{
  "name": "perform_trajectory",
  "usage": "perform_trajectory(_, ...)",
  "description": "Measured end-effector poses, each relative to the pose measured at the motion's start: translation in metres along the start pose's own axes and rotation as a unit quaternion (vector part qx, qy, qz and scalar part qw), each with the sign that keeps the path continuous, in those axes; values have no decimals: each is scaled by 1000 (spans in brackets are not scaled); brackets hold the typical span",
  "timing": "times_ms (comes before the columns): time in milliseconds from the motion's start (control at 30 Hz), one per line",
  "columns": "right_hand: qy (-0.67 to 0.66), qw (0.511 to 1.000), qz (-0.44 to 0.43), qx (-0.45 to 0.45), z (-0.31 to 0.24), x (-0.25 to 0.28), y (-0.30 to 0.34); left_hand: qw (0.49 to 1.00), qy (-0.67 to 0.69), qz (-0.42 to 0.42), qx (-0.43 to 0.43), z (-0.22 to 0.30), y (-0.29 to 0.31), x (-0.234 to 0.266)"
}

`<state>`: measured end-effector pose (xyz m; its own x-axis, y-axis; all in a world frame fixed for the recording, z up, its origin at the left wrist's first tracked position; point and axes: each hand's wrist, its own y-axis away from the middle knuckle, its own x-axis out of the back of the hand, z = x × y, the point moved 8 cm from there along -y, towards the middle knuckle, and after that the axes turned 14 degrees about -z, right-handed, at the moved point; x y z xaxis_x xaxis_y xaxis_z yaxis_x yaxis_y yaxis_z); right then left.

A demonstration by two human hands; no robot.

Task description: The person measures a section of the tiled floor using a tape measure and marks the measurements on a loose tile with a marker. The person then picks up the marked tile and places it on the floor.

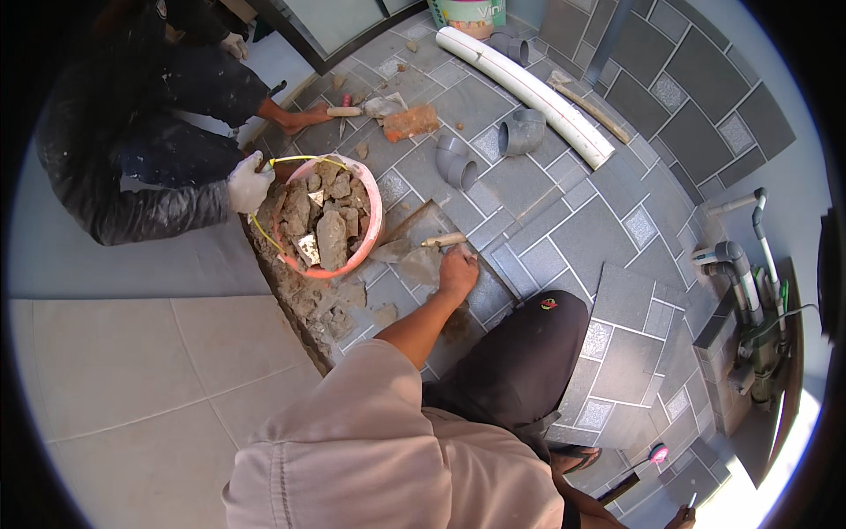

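My left hand (459, 271) reaches down to the floor, fingers closed at the wooden handle of a trowel (443, 239). Its grey blade seems to lie flat beside the hand, partly hard to make out against the dusty floor. At the lower right edge, my right hand (682, 518) pinches a thin white stick (693, 499) that looks like a cigarette; most of that hand is cut off. Left of the trowel stands a pink bucket (376, 216) heaped with broken mortar and rubble. A co-worker's gloved hand (251, 185) is at its rim, by the yellow handle.
A co-worker (150, 132) squats at the left. Beyond the bucket lie a brick piece (411, 122), a wooden-handled tool (345, 112), grey pipe elbows (522, 132) and a long white pipe (529, 97). Rubble (330, 317) lines the broken floor edge. Pipes and a green machine (762, 344) stand right.
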<state>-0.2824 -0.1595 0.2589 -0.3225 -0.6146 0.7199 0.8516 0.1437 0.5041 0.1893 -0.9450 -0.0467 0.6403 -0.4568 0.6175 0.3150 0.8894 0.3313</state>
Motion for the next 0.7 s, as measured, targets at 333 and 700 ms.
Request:
perform_trajectory(333, -331, 937, 92, -67, 17, -28, -1, 997, 29, 52, -40, 14, -62, -1)
perform_trajectory(700, -363, 927, -92, 36, -83, -12, -52, 940, 187, -200, -203, 260, 64, -85)
